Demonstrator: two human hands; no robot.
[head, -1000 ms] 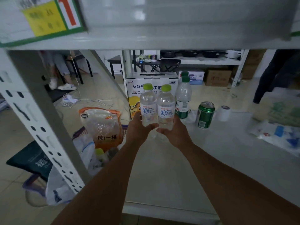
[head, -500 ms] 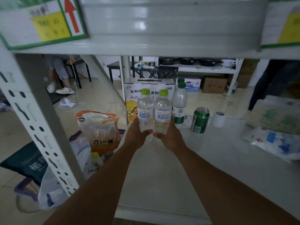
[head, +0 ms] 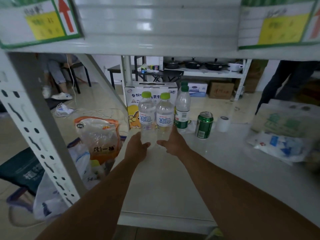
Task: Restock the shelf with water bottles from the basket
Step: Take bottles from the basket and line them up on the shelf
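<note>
Water bottles with lime caps stand upright and touching over the shelf's (head: 173, 184) far left. The left grip (head: 136, 150) wraps the left bottle (head: 147, 116), the right grip (head: 174, 144) the right bottle (head: 164, 118). Fingers hide both bases. On the floor at left, the basket (head: 13, 198) shows only a purple rim behind bags (head: 97, 135).

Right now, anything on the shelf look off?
The green can, right of the green-label bottles, looks crumpled at its top. A white roll stands beside it, odd among drinks.
</note>
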